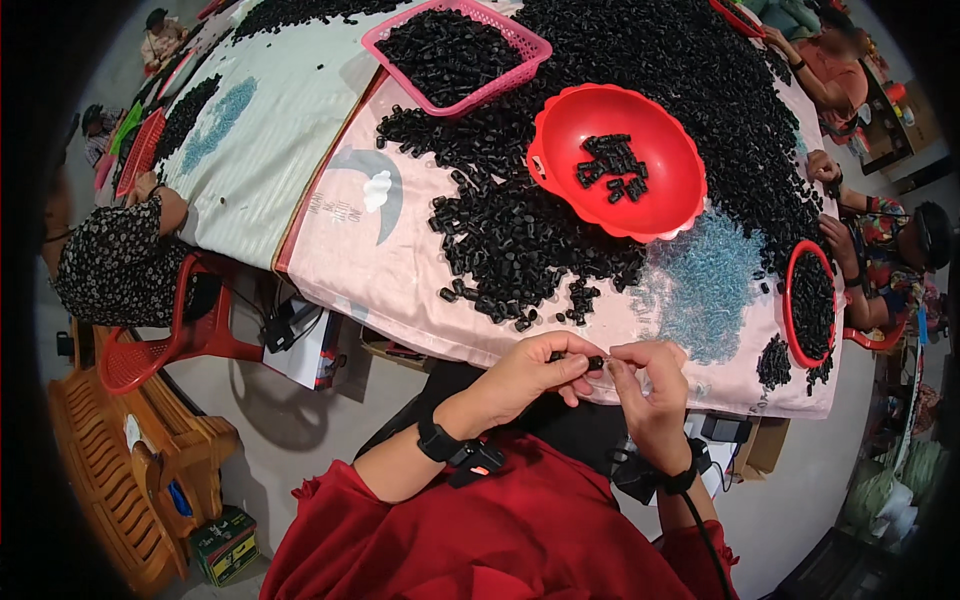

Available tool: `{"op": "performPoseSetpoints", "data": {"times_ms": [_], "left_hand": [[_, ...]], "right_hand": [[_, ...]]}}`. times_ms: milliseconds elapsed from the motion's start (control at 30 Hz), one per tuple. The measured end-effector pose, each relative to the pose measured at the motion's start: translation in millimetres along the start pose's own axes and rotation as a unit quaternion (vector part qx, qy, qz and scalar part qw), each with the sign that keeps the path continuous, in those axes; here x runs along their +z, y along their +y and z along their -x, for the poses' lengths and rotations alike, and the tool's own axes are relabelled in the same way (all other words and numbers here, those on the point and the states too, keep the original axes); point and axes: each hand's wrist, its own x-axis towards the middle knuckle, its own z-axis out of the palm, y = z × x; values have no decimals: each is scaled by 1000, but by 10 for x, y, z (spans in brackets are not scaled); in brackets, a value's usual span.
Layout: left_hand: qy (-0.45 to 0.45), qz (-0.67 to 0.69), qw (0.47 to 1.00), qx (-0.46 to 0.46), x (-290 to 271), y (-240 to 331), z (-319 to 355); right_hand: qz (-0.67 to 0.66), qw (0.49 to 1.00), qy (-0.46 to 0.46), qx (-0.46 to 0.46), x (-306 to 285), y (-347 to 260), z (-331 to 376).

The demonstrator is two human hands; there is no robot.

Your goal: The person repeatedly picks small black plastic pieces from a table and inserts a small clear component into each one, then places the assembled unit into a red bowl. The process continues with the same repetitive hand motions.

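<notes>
Just off the table's near edge, my left hand (530, 378) is closed round a small black cylindrical plastic piece (596, 363), whose end pokes out between thumb and fingers. Facing it, my right hand (652, 395) pinches close to that end; what lies between its fingertips is too small to make out. Beyond my hands spreads a heap of similar black pieces (520, 240). A pile of tiny clear bluish pieces (705, 285) lies to the right of it. The red scalloped bowl (655, 205) behind them holds several black pieces.
A pink basket (532, 48) full of black pieces stands at the back. On the right, a red-rimmed tray (793, 325) holds more. Other people sit along both sides, one on a red chair (165, 350). A wooden bench (120, 480) stands at lower left.
</notes>
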Motion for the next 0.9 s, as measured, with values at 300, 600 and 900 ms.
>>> {"op": "performPoseSetpoints", "data": {"times_ms": [300, 600, 900], "left_hand": [[30, -39, 999, 12, 69, 24, 46], [36, -22, 999, 13, 45, -8, 44], [44, -37, 998, 15, 29, -12, 56]], "right_hand": [[3, 1000, -22, 5, -3, -51, 18], [69, 997, -16, -33, 13, -41, 27], [87, 995, -11, -46, 40, -5, 31]]}}
